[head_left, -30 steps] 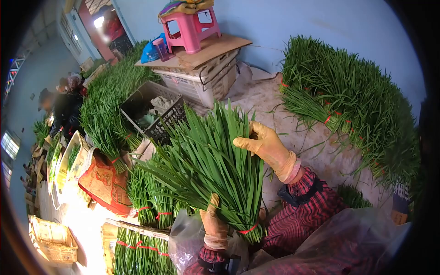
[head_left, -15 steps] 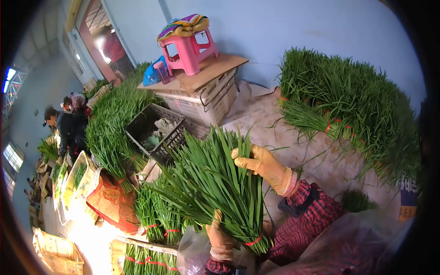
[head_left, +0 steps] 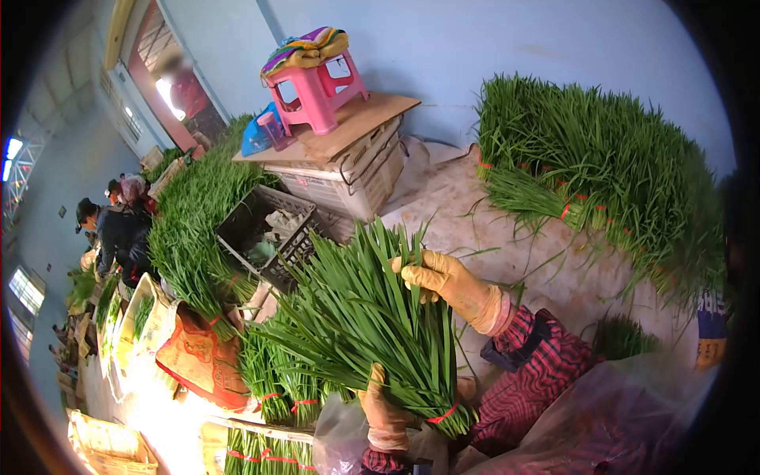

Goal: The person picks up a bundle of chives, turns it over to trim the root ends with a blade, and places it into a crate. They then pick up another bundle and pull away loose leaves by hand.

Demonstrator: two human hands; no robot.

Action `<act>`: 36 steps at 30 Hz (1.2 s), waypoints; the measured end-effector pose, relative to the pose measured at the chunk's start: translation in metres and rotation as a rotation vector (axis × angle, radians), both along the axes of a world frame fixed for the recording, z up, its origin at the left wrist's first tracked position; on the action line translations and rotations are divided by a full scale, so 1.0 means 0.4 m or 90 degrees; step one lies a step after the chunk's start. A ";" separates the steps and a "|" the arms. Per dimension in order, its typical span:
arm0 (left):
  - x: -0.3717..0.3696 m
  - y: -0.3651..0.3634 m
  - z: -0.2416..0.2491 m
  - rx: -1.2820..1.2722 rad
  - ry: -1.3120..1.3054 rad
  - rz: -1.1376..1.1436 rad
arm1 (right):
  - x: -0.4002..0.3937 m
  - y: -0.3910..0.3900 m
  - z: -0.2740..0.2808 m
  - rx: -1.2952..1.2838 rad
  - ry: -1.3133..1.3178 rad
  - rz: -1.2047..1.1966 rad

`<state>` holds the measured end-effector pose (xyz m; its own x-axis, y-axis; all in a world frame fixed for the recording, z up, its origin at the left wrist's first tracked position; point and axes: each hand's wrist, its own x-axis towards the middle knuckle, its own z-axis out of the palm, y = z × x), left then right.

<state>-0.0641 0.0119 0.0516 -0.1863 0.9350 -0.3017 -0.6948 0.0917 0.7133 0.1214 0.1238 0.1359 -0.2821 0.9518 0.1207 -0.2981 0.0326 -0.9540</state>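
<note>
- Here I see my left hand [head_left: 385, 412], gloved, closed around the base of a bundle of green chives [head_left: 372, 317], just beside its red band [head_left: 442, 414].
- My right hand [head_left: 443, 281], also gloved, has its fingers curled into the leaf tips at the bundle's upper right.
- The bundle stands tilted in front of me, above tied bundles [head_left: 277, 380] lying below.
- A pink stool [head_left: 317, 79] sits on stacked crates [head_left: 348, 170] behind.
</note>
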 end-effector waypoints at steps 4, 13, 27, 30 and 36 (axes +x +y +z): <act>-0.002 -0.005 0.000 -0.001 -0.013 -0.011 | 0.004 -0.001 0.003 -0.033 -0.023 -0.004; 0.003 0.000 -0.009 0.001 -0.002 0.023 | -0.020 0.004 -0.003 -0.017 -0.006 -0.092; -0.004 -0.002 -0.027 -0.012 0.000 0.005 | -0.013 -0.012 0.023 -0.057 0.022 -0.119; -0.013 0.001 -0.044 -0.013 -0.019 0.015 | -0.025 0.009 -0.014 -0.029 0.112 -0.098; -0.009 -0.001 -0.050 0.003 0.008 0.028 | -0.037 0.006 -0.012 -0.062 0.109 -0.150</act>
